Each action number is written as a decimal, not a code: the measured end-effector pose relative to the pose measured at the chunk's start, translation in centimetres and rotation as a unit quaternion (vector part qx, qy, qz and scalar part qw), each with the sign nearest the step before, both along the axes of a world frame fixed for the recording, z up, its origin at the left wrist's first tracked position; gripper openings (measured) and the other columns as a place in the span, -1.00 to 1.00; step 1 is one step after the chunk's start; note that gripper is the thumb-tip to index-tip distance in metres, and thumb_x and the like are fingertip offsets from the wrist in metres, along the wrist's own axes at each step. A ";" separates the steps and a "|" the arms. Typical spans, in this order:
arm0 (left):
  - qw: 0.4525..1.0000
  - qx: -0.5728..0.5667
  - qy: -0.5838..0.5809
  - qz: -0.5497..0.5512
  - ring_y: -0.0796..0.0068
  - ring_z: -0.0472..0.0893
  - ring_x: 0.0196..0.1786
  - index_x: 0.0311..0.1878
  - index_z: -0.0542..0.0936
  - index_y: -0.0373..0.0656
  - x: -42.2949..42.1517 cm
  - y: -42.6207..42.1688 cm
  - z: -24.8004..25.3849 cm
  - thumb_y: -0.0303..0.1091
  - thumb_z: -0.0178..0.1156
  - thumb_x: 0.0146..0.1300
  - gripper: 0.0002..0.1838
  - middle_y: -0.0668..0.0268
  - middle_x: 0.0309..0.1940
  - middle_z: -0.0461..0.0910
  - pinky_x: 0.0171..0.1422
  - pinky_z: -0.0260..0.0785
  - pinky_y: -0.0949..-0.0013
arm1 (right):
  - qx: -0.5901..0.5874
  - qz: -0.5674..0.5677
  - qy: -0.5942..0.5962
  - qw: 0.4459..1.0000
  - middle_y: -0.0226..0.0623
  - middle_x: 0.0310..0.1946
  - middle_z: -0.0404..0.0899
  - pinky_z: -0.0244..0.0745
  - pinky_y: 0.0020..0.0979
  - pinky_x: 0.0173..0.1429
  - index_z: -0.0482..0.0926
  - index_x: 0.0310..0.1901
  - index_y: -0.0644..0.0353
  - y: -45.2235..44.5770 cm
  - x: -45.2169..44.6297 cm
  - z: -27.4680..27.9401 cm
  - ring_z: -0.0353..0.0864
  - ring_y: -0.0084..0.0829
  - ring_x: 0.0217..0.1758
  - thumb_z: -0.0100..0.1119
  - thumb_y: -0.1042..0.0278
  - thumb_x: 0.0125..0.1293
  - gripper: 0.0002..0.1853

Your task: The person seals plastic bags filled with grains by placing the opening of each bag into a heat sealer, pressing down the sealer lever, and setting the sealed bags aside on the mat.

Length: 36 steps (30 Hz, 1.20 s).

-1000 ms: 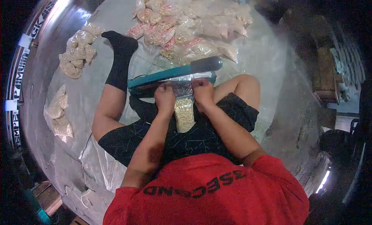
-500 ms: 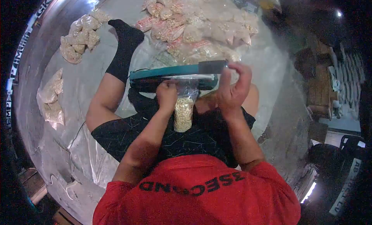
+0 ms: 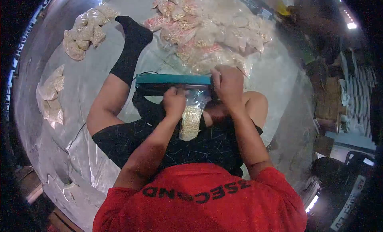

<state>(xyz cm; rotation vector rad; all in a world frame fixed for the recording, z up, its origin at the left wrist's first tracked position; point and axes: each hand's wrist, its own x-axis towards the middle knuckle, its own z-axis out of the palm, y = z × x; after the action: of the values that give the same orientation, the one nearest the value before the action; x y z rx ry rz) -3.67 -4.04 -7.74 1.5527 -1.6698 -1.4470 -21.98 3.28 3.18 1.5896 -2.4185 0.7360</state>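
A teal hand-held-style bag sealer [image 3: 173, 79] with a hinged lever lies across my lap, its lever lowered. The mouth of a clear plastic bag [image 3: 190, 122] runs into the sealer, and pale, small snack pieces or nuts fill the bag's lower part. My left hand [image 3: 174, 103] is closed on the bag's upper left edge, just in front of the sealer. My right hand [image 3: 230, 85] is wrapped over the right end of the lever, covering its dark handle. The bag's mouth is hidden beneath the lever.
Many filled bags [image 3: 207, 36] are heaped on the pale floor sheet [image 3: 107, 56] ahead. Smaller groups of filled bags [image 3: 85, 34] lie at the left, with more bags [image 3: 52, 96] nearer me. A cable [image 3: 76, 140] runs along the floor. Cardboard boxes [image 3: 328, 98] stand at right.
My right hand has come down with the sealer's lever, from raised with fingers apart to wrapped over its end. My left hand stays on the bag, which has tilted slightly.
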 end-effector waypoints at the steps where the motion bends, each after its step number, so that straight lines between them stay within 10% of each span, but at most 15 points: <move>1: 1.000 -0.017 -0.007 -0.001 -0.05 0.70 -0.31 -0.39 0.72 -0.30 0.0 0.0 0.8 -0.19 0.21 0.33 -0.65 -0.09 -0.43 0.68 -0.13 0.49 0.08 | 0.019 0.006 -0.034 0.999 -0.11 -0.28 0.70 0.43 0.00 0.11 0.71 -0.21 0.16 -0.1 -0.2 -0.6 0.65 -0.01 -0.12 0.17 0.10 0.40 -0.71; 11: 0.996 0.016 0.090 0.005 0.29 0.67 -0.16 -0.11 0.67 -0.28 2.1 2.9 1.5 -0.21 0.14 0.45 -0.71 0.09 -0.24 0.72 0.02 0.45 0.24 | 0.045 -0.007 -0.047 0.998 -0.02 -0.23 0.67 0.46 0.04 -0.02 0.69 -0.19 0.20 -1.2 -0.7 -3.6 0.61 0.11 -0.15 -0.04 0.11 0.51 -0.62; 18: 0.871 0.392 0.286 0.080 0.50 0.53 -0.18 -0.10 0.64 -0.23 2.5 2.7 2.3 -0.34 0.19 0.46 -0.84 0.33 -0.23 0.63 -0.02 0.41 0.35 | 0.147 -0.077 -0.128 0.978 0.03 -0.06 0.68 0.48 0.00 0.21 0.65 -0.02 0.26 -0.7 -0.1 -3.7 0.62 0.10 0.05 0.16 -0.04 0.34 -0.53; 36: 0.869 0.460 0.179 -0.029 0.57 0.49 -0.34 -0.19 0.67 -0.17 2.3 -1.0 1.9 -0.24 0.33 0.35 -0.81 0.42 -0.37 0.61 -0.23 0.34 0.39 | 0.157 0.004 -0.057 0.986 -0.07 -0.03 0.66 0.53 -0.03 0.11 0.63 -0.05 0.22 -1.7 -0.8 -3.9 0.64 0.03 0.01 0.26 0.02 0.28 -0.58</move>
<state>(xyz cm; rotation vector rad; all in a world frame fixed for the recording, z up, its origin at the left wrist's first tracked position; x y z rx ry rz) -1.32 -4.99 -5.81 1.4766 -0.8074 -2.5925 -22.79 1.61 -0.72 1.7067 -2.7242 0.4753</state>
